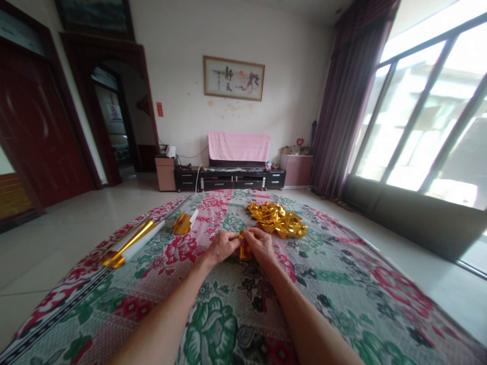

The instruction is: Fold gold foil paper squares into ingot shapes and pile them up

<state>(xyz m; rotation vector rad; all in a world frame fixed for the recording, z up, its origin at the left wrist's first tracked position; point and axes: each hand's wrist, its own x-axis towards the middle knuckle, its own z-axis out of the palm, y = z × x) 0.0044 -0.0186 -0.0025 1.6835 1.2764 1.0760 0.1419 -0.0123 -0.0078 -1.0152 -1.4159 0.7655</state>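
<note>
Both my hands meet over the middle of the cloth-covered table. A small piece of gold foil paper (244,251) is pinched between them, hanging down toward the cloth. My left hand (223,247) grips its upper left side with closed fingers. On the other side, my right hand (260,244) is closed on its top right edge. Just beyond my right hand lies a pile of folded gold foil pieces (279,220). A curled gold foil sheet (182,223) with a white underside rests to the left of my hands.
A roll of gold and white foil paper (133,242) lies near the left edge of the flowered tablecloth (211,329). Farther off, a low black cabinet (236,180) stands against the wall, with a pink cloth (239,145) above it. Windows are on the right.
</note>
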